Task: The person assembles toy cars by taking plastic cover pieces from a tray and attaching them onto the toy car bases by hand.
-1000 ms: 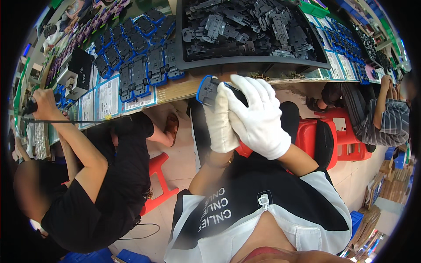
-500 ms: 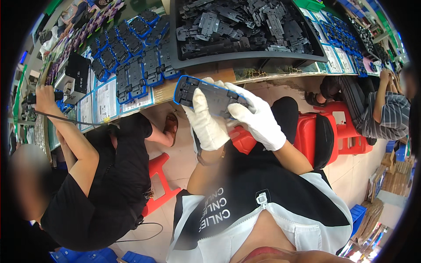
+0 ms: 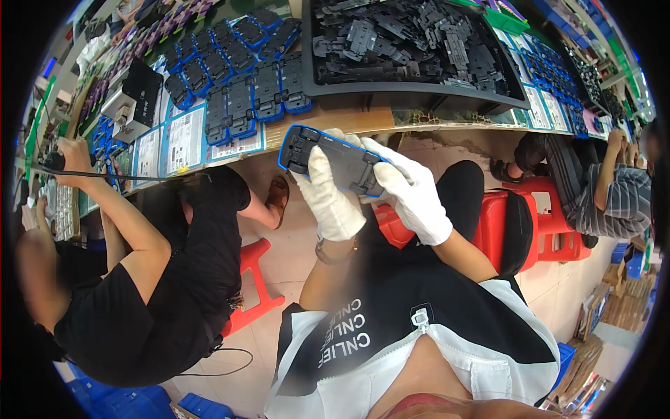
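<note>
While the head view is looking down, the car-shaped piece (image 3: 342, 162) is sitting approx. mid-frame, a bit above ctr., in both hands. It's showing its underside: matte dark-gray plastic, longish w/ rounded corners, raised relief at both ends, thin blue rim running round. White gloves (image 3: 426, 216) w/ a soft fabric look are covering both hands, creasing near the wrists. Up top, a black plastic tray (image 3: 419, 94) w/ a raised rim is holding a jumble of thin, notched dark parts (image 3: 419, 38); upper L, similar blue-edged units (image 3: 269, 89) are lying in tight rows.

Pose: both forearms are coming up from lower ctr., angling in. L hand (image 3: 331, 199) is pinching the piece, thumb lying on the underside, other fingers tucking behind w/ tips peeking over the far edge. R hand (image 3: 417, 199) is closing round its R end, thumb pressing there, fingers going along the upper edge & behind; those tips aren't showing.

Writing: jacket (image 3: 412, 293), black & white, is carrying white block caps, upside down in frame. Upper L, blue-bordered paper sheets (image 3: 185, 143) are showing fine print, too small to read; black box (image 3: 143, 94) beside is bearing pale marks.
</note>
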`<state>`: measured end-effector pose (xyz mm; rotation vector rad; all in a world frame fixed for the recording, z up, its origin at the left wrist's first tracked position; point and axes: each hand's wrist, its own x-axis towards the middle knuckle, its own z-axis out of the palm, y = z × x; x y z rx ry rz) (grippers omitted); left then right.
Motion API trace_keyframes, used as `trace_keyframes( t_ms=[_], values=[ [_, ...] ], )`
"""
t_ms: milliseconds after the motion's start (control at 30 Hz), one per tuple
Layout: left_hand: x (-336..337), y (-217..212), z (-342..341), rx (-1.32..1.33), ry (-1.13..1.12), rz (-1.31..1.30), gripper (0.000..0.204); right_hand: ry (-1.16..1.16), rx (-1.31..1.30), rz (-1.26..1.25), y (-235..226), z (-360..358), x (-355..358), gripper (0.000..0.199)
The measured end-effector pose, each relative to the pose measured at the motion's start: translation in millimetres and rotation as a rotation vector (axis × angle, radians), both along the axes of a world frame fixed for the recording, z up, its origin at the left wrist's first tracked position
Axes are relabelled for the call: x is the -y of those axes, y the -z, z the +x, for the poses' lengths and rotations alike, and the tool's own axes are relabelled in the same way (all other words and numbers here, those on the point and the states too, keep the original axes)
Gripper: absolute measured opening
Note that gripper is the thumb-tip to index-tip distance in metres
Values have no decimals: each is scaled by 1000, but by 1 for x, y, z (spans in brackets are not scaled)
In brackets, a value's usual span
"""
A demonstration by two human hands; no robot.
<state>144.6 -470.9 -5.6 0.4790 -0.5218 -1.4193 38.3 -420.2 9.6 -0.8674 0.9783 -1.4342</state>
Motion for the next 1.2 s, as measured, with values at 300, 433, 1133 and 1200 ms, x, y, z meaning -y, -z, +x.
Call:
trace_keyframes(
  t_ms=[300,433,1133,1200],
  values=[
    [14,10,7,-29,62,74,43,11,24,5,15,6,14,49],
    [13,6,9,191,-13,136,41,78,-322,-86,13,15,12,51],
    [384,101,409,2347,-708,-660,50,741,-1206,-214,-53,-144,-9,20],
    [410,89,419,1751,-331,-28,44,858,-1043,-118,-53,-180,-22,20]
  ],
)
